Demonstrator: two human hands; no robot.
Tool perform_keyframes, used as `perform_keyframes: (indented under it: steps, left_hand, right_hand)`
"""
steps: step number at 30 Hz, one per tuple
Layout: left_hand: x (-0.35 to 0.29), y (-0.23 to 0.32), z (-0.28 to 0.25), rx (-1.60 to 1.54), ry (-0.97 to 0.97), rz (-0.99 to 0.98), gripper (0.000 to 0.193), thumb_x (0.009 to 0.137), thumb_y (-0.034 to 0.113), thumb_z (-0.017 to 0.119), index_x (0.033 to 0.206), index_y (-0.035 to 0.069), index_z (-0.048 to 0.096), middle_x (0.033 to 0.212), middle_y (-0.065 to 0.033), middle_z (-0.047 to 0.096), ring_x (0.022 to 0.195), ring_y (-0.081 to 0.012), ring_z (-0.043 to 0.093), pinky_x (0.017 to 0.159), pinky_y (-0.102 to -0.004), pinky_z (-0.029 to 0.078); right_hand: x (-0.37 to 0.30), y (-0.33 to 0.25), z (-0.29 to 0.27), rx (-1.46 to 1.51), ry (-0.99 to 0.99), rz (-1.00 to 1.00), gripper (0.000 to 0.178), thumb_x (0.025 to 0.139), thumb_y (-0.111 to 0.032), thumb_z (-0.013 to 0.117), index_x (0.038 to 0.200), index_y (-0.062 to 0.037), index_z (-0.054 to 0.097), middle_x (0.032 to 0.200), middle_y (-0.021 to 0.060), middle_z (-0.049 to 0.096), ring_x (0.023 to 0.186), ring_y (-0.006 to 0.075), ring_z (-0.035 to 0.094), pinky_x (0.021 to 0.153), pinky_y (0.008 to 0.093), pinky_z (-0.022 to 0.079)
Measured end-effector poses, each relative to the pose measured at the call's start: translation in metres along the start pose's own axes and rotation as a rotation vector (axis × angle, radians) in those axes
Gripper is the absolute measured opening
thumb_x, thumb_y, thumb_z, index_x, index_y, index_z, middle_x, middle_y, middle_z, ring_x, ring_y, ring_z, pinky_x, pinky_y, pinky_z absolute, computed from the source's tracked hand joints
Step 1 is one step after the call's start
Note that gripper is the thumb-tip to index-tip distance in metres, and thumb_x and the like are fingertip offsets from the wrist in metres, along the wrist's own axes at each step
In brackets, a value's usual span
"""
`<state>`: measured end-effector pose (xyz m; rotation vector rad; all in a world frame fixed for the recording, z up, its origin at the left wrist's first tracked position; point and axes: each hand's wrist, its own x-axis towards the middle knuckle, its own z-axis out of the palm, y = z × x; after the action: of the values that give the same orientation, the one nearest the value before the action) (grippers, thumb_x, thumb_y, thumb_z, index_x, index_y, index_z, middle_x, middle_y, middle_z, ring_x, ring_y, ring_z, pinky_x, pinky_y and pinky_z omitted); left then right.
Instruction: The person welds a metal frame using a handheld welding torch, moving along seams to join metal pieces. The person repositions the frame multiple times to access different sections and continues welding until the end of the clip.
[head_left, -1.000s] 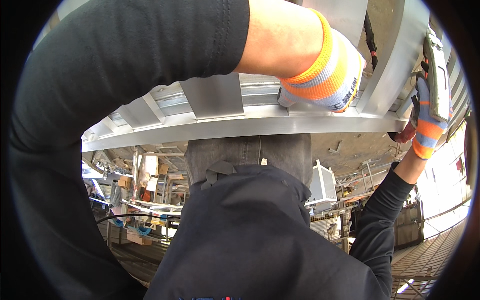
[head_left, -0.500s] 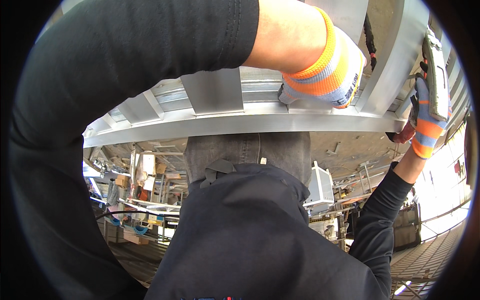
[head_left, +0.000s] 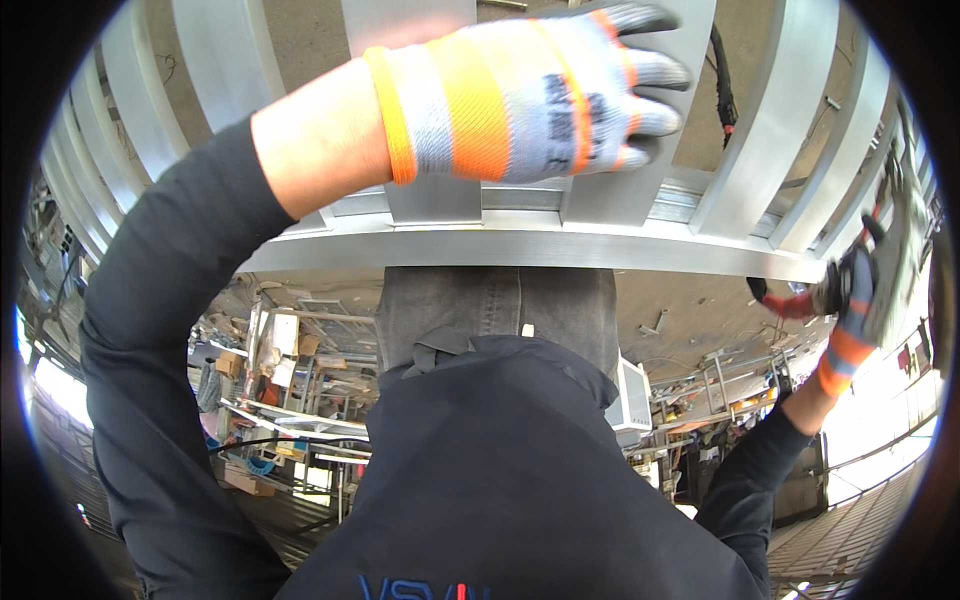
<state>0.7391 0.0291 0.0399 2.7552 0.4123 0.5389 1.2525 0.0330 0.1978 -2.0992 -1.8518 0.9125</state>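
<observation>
Silver-grey metal, smooth and dully shining, formed the frame, its flat slats fanning from ten to two o'clock beyond a long near edge. At one o'clock, the left hand lay over those slats in a ribbed orange-and-grey knit glove, dark-tipped fingers spread and gripping nothing visible; contact with metal couldn't be told. At three o'clock, the right hand, similarly gloved, was beside a blurred, pale, elongated slab, its fingers' closure and hold too unclear to tell.
</observation>
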Motion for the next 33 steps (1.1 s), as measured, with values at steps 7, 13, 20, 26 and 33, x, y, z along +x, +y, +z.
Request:
perform_keyframes:
  steps: [7,13,20,26,33]
  left_hand:
    - [-0.007,0.024,-0.024,-0.073,-0.149,-0.152,0.027,0.097,0.03,0.079,0.124,0.025,0.081,0.165,-0.0041,0.07,0.165,-0.0319,0.057,0.146,-0.0683,0.034]
    - [-0.009,0.021,-0.017,-0.093,-0.138,-0.172,0.043,0.095,0.036,0.08,0.137,0.03,0.081,0.173,0.0025,0.065,0.169,-0.0301,0.052,0.147,-0.0685,0.032]
    - [-0.011,0.026,-0.018,-0.074,-0.196,-0.192,0.042,0.098,0.031,0.076,0.14,0.03,0.081,0.176,0.004,0.065,0.171,-0.0279,0.052,0.148,-0.0681,0.031]
    - [-0.012,0.03,-0.023,-0.072,-0.159,-0.221,0.028,0.11,0.03,0.07,0.136,0.031,0.083,0.175,0.0074,0.067,0.17,-0.0252,0.053,0.15,-0.0629,0.027]
    - [-0.02,0.033,-0.017,-0.071,-0.188,-0.211,0.032,0.11,0.034,0.071,0.14,0.033,0.082,0.178,0.0081,0.064,0.172,-0.0244,0.05,0.15,-0.0619,0.027]
  right_hand:
    - [-0.052,-0.101,-0.204,-0.226,-0.287,0.066,0.052,0.115,-0.022,0.074,0.161,0.0011,0.064,0.143,0.0171,0.075,0.097,0.015,0.076,0.076,0.0298,0.062]
    - [0.001,-0.18,-0.188,-0.368,-0.677,-0.072,0.058,0.109,-0.023,0.078,0.161,-0.0002,0.065,0.128,0.018,0.076,0.09,0.0186,0.078,0.071,0.0312,0.062]
    - [0.069,-0.22,-0.026,-0.304,-1.156,-0.153,0.068,0.094,-0.014,0.089,0.159,-0.0016,0.074,0.101,0.0129,0.085,0.077,0.0233,0.08,0.071,0.0334,0.061]
    - [0.081,-0.174,0.054,0.043,-1.451,-0.277,0.087,0.088,-0.014,0.099,0.167,0.0001,0.066,0.126,0.0194,0.089,0.104,0.0338,0.09,0.094,0.0403,0.067]
    - [0.069,-0.138,0.081,0.178,-1.411,-0.347,0.08,0.092,-0.013,0.088,0.168,-0.0006,0.065,0.111,0.0128,0.084,0.086,0.0249,0.08,0.084,0.0372,0.063]
